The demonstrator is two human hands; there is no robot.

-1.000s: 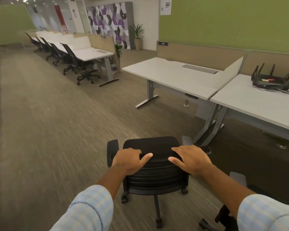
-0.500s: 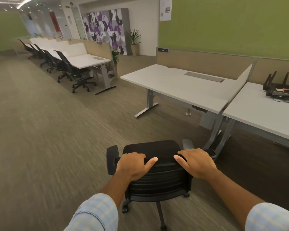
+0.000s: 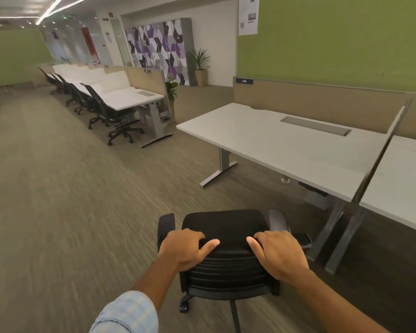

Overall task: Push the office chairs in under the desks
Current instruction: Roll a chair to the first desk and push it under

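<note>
A black office chair [image 3: 226,248] stands on the carpet [image 3: 65,212] in the open aisle, its back toward the camera and its seat facing a white desk [image 3: 286,150]. The chair is clear of the desk; a strip of bare carpet lies between the seat's front and the desk's near edge. The left hand [image 3: 181,251] and the right hand [image 3: 280,254] both grip the top edge of the backrest, fingers curled over it and thumbs pointing inward along the rim, well apart from each other. The chair's left armrest [image 3: 165,224] juts out beyond the left hand; the right armrest [image 3: 277,219] sits near the grey desk leg [image 3: 332,229] where this desk meets the next one. A thin divider panel [image 3: 382,152] rises along that shared edge. Under the desk, between its left leg [image 3: 222,164] and the right leg, the floor is open. To the left the aisle runs wide and bare toward a far row of chairs [image 3: 101,111] at another line of desks.
</note>
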